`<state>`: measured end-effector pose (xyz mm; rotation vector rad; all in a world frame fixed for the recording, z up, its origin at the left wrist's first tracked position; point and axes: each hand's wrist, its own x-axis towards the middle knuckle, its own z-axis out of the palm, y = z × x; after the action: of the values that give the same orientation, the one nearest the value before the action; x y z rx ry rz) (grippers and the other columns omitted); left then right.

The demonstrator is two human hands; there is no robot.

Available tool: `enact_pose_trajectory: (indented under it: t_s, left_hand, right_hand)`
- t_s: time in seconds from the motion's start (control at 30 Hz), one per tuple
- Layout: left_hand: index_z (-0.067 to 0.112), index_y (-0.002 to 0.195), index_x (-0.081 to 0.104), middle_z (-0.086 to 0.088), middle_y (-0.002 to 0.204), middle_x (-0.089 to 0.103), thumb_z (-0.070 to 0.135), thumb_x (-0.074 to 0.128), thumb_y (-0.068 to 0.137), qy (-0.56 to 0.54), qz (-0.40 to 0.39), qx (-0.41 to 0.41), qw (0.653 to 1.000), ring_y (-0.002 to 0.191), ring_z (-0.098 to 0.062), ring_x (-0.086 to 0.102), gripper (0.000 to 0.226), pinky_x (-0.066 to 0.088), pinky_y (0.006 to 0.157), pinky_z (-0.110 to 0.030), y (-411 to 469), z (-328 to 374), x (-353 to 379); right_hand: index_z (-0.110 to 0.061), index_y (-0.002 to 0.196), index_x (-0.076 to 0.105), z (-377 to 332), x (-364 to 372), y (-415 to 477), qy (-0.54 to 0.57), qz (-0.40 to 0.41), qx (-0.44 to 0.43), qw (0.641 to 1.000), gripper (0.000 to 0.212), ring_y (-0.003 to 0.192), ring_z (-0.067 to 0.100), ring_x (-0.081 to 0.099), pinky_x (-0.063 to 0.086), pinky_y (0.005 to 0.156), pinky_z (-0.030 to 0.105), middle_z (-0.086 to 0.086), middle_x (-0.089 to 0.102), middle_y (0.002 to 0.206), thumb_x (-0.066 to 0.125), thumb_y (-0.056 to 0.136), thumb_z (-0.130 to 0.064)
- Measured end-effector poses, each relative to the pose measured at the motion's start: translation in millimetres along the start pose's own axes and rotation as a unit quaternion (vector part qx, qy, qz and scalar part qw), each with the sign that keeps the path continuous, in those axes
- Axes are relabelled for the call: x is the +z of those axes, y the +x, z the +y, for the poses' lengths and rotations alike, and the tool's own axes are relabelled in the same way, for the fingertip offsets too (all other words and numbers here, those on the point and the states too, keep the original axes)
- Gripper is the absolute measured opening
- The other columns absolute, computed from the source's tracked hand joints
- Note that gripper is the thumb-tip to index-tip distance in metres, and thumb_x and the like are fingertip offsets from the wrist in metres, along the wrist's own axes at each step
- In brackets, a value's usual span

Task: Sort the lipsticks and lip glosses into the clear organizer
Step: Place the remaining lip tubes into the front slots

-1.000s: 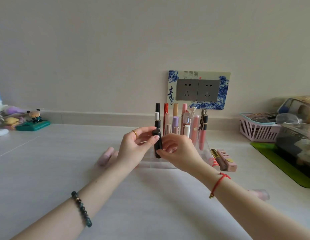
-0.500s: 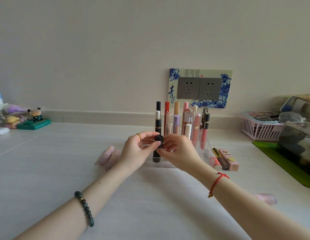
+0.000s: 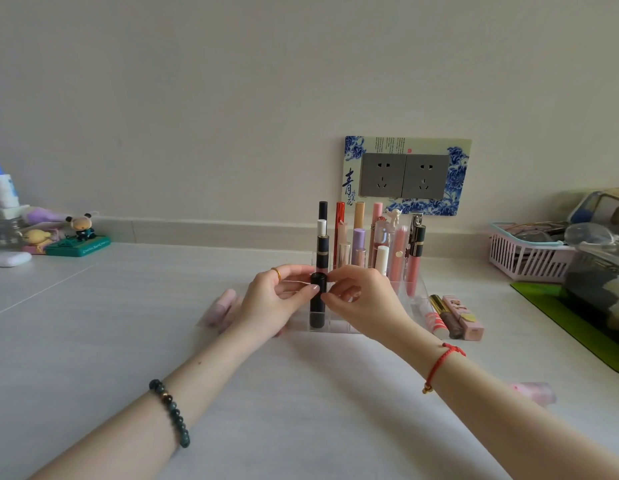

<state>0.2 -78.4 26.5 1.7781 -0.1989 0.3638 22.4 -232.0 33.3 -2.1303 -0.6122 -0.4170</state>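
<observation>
The left hand and the right hand meet over the front of the clear organizer, which sits on the white tabletop. The fingers of both hands are curled in and pinch the top of a black lipstick from each side. The black lipstick stands straight up in a front slot on the left side of the clear organizer, and its bottom part shows through the clear wall. Many tall tubes stand up in the rows behind it. Three loose tubes lie on the tabletop just to the right of the organizer. A pink tube lies to the left of it, behind the left hand.
</observation>
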Motion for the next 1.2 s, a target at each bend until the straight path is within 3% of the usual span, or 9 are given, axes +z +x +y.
enact_pose_trajectory:
  t_s: [0.13,0.33,0.5,0.67,0.8,0.87,1.03,1.13,1.2]
  left_hand:
    - [0.031,0.094,0.064,0.002,0.092,0.069,0.020,0.068,0.081,0.008,0.018,0.000,1.000,0.050,-0.008,0.060,0.019,0.043,0.041,-0.019,3,-2,-10]
    - [0.036,0.094,0.060,0.016,0.089,0.064,0.035,0.068,0.076,0.200,0.079,0.003,0.977,0.090,-0.009,0.061,0.020,0.050,0.087,-0.036,9,-16,-31]
    - [0.033,0.105,0.057,0.012,0.088,0.065,0.062,0.044,0.074,0.440,0.014,0.012,0.898,0.101,-0.016,0.057,0.044,0.045,0.090,-0.035,3,-26,-27]
    - [0.022,0.056,0.037,0.008,0.113,0.062,0.044,0.042,0.081,0.594,-0.042,0.023,0.803,0.107,-0.024,0.052,0.034,0.037,0.092,-0.035,-1,-25,-24]
    - [0.028,0.100,0.061,0.005,0.113,0.063,0.029,0.030,0.084,0.620,-0.043,0.029,0.783,0.103,-0.025,0.054,0.036,0.039,0.089,-0.033,1,-29,-25]
    - [0.032,0.113,0.060,0.005,0.110,0.064,0.032,0.028,0.086,0.597,-0.025,0.034,0.801,0.102,-0.025,0.056,0.041,0.042,0.086,-0.031,3,-29,-27]
    - [0.033,0.075,0.061,0.012,0.089,0.073,0.016,0.048,0.090,0.353,0.113,0.093,0.924,0.063,-0.011,0.056,0.026,0.038,0.057,-0.018,1,-9,-32]
    - [0.019,0.089,0.065,0.009,0.051,0.062,0.027,0.048,0.091,0.197,0.192,0.052,0.960,0.033,-0.015,0.039,0.019,0.030,0.036,-0.026,2,5,-37]
    - [0.022,0.095,0.065,0.008,0.059,0.059,0.035,0.046,0.091,0.086,0.206,0.047,0.974,0.031,-0.018,0.035,0.023,0.025,0.035,-0.020,1,15,-36]
  right_hand:
    - [-0.016,0.104,0.064,-2,-3,1,-0.006,0.013,-0.006,1.000,0.025,0.070,0.007,0.061,0.049,0.063,0.008,-0.008,0.062,0.075,0.065,0.079,-0.012]
    - [-0.015,0.104,0.064,-3,-12,2,0.005,0.027,-0.006,1.000,0.024,0.074,0.007,0.063,0.051,0.068,0.012,-0.003,0.066,0.082,0.065,0.080,-0.012]
    - [-0.013,0.105,0.063,2,-17,0,0.005,0.019,0.007,1.000,0.025,0.076,0.008,0.064,0.051,0.072,0.014,-0.004,0.065,0.082,0.064,0.080,-0.011]
    - [-0.014,0.104,0.064,6,-21,-1,-0.005,0.019,0.005,1.000,0.024,0.071,-0.001,0.060,0.048,0.061,0.004,-0.010,0.061,0.077,0.063,0.081,-0.009]
    - [-0.015,0.105,0.063,7,-23,-1,0.000,0.018,0.008,1.000,0.024,0.072,0.000,0.060,0.048,0.060,0.005,-0.012,0.060,0.076,0.062,0.081,-0.009]
    - [-0.015,0.105,0.063,6,-25,-1,0.001,0.018,0.010,1.000,0.024,0.073,0.001,0.061,0.049,0.060,0.006,-0.009,0.062,0.078,0.062,0.082,-0.009]
    - [-0.015,0.104,0.063,2,-34,-3,0.013,0.030,0.011,0.999,0.023,0.073,0.006,0.063,0.054,0.071,0.018,-0.003,0.065,0.082,0.062,0.082,-0.010]
    - [-0.014,0.104,0.063,-2,-40,-4,0.040,0.038,0.013,0.998,0.023,0.074,0.011,0.065,0.055,0.073,0.023,0.000,0.067,0.084,0.063,0.081,-0.011]
    - [-0.015,0.104,0.063,-4,-45,-5,0.060,0.041,0.010,0.997,0.023,0.073,0.012,0.066,0.056,0.071,0.023,0.000,0.069,0.083,0.064,0.081,-0.013]
